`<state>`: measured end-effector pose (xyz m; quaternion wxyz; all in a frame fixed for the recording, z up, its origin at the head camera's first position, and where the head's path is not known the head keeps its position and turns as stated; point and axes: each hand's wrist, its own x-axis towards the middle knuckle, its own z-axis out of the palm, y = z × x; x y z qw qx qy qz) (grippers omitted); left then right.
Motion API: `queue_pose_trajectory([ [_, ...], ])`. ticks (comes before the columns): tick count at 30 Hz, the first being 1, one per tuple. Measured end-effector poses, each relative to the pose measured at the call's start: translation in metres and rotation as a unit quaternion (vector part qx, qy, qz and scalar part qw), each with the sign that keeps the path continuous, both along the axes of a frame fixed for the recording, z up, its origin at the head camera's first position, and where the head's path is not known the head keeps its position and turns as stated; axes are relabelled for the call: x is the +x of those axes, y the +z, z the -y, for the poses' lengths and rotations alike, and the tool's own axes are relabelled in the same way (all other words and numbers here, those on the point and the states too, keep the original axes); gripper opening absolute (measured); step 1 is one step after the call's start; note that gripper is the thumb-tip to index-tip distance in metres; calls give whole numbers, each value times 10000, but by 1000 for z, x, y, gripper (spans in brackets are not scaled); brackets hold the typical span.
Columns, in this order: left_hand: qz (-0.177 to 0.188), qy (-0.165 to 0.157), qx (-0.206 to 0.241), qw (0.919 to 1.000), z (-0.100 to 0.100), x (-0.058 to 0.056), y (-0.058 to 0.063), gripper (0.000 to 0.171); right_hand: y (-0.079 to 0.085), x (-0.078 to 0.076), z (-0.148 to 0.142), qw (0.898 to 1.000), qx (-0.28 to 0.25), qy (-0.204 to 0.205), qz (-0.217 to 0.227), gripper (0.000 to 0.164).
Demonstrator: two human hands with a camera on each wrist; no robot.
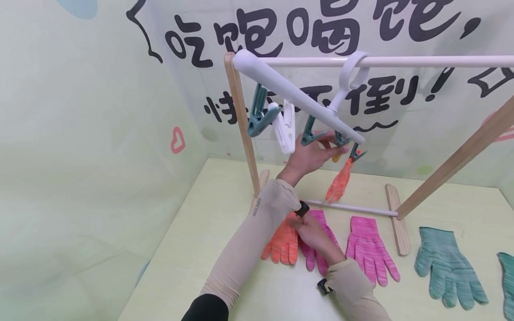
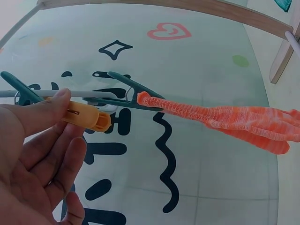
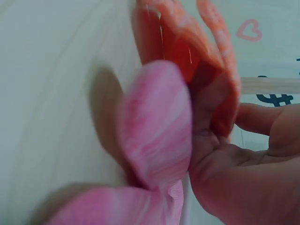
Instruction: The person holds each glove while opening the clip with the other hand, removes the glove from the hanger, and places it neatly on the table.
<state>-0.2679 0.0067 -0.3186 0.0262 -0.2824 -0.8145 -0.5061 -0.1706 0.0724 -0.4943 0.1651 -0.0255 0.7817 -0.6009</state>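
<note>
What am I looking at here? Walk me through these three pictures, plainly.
No machine: a person works with two bare hands and wears three cameras. The wide picture comes from the head, looking down at a pale table. The other two come from the wrists, close up.

On the table stands a wooden rack with a white rail. A white hanger with clips hangs from it. One clip grips an orange glove, which dangles.

The left hand reaches up to the clips; the left wrist view shows its thumb on an orange clip.

The right hand is down on the table, taking hold of a second orange glove that lies beside two pink gloves. Green gloves lie to the right. The right wrist picture is blurred.
</note>
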Motion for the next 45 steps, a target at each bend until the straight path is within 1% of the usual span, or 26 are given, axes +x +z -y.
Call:
queue_pose_trajectory([
  [1, 0, 3, -16, 10000, 0, 0, 0, 19, 0, 0, 1, 10000, 48, 66, -53, 55],
  [3, 23, 48, -122, 9999, 1, -1, 0, 19, 0, 2, 2, 9996, 147, 194, -150, 59],
  [7, 17, 154, -225, 9996, 1, -2, 0, 21, 0, 4, 5, 9986, 322, 271, -332, 56],
  [10, 257, 172, -236, 9992, 2, -2, 0, 22, 1, 7, 8, 9975, 469, 233, -471, 54],
  [13, 456, 130, -271, 9985, 2, -2, 1, 21, 1, 9, 9, 9965, 664, 212, -451, 49],
  [14, 498, 92, -279, 9983, 3, -1, 1, 20, 1, 9, 10, 9963, 721, 199, -428, 50],
  [17, 435, 30, -263, 9987, 3, -2, 1, 18, 1, 10, 11, 9946, 905, 170, -485, 51],
  [20, 374, 2, -234, 9990, 2, -3, -1, 17, 2, 11, 12, 9920, 1058, 144, -676, 57],
  [23, 328, 46, -216, 9992, 2, -4, -3, 18, 3, 13, 11, 9898, 1183, 187, -772, 48],
  [25, 267, 99, -254, 9993, 2, -5, -4, 18, 4, 14, 11, 9885, 1274, 261, -768, 37],
  [27, 262, 114, -270, 9992, 3, -5, -4, 18, 6, 15, 11, 9867, 1385, 309, -790, 38],
  [30, 220, 119, -304, 9992, 3, -6, -4, 19, 8, 19, 11, 9812, 1690, 333, -876, 46],
  [32, 222, 131, -287, 9993, 4, -6, -4, 21, 9, 22, 11, 9751, 1919, 345, -1062, 46],
  [35, 227, 185, -293, 9991, 4, -6, -5, 24, 9, 26, 11, 9632, 2287, 402, -1353, 34],
  [37, 232, 183, -259, 9992, 5, -6, -5, 25, 8, 27, 11, 9557, 2487, 440, -1510, 31],
  [41, 328, 81, -171, 9993, 6, -7, -4, 23, 4, 29, 11, 9461, 2791, 527, -1553, 38],
  [45, 448, 94, -83, 9989, 7, -7, -4, 24, 2, 31, 11, 9396, 2955, 622, -1611, 37],
])
